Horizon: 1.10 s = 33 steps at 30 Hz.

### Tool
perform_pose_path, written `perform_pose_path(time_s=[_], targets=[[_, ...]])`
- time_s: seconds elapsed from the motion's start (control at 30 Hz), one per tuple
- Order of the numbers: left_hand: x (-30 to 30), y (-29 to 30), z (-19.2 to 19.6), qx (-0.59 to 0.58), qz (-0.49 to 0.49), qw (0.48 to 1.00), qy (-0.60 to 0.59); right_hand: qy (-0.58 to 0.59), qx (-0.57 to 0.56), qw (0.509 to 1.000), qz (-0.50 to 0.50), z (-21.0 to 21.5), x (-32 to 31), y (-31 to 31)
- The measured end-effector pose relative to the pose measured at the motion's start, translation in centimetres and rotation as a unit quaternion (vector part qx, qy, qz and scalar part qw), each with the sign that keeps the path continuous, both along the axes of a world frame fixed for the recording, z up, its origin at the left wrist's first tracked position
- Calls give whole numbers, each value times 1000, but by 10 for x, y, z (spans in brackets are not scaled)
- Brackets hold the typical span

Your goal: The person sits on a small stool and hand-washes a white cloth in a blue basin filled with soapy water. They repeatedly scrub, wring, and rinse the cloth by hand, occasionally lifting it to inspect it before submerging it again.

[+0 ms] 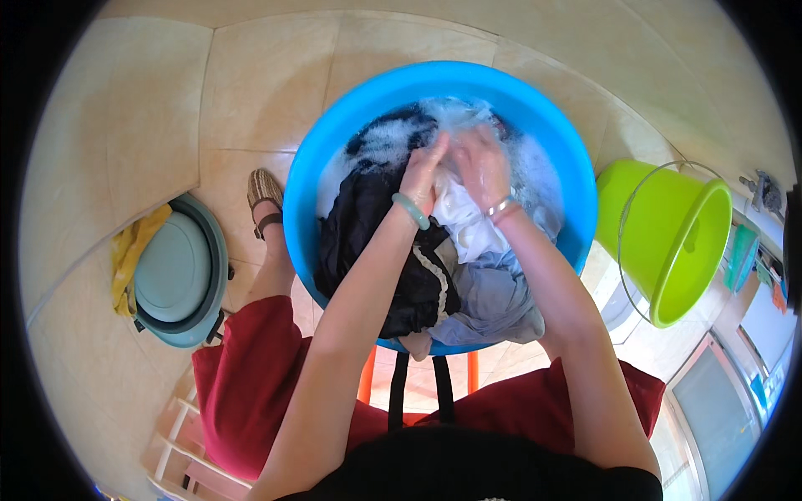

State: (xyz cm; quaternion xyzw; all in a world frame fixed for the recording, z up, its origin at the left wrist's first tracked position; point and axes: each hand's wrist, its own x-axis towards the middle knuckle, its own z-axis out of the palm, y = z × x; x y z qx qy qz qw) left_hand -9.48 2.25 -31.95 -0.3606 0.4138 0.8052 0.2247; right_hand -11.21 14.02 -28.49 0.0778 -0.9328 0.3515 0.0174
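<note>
A round blue basin (576,167) holds soapy water and wet clothes. My left hand (424,175), with a pale green bangle at the wrist, is closed on a white cloth (472,224) near the basin's middle. Close beside it, my right hand (483,169), wearing a light metal bangle, grips the same cloth; its fingers are slightly blurred and partly lost in the suds. To the left of the cloth lies a dark garment (355,230). A grey-blue garment (489,301) bunches up at the near right, against the basin's rim.
A lime green bucket (652,221) with a wire handle leans over at the right. On the left, folded grey-green basins (173,265) stand with a yellow cloth (134,259) over them. An orange stool leg (473,370) shows under the blue basin. Tiled walls enclose the far side.
</note>
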Motion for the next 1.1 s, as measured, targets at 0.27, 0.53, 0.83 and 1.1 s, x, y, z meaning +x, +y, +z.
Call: perform_pose_path(time_s=[0.27,0.53,0.83,1.1], targets=[[21,-1,78,402,28,914,-51,40,-19,983,178,118,72,-30],[33,12,36,621,-22,782,-53,103,-57,990,78,117,64,-48],[35,26,89,-12,105,990,-94,33,-49,998,20,49,19,-1],[18,-20,72,-171,-152,973,35,-31,16,985,-169,-14,11,63]])
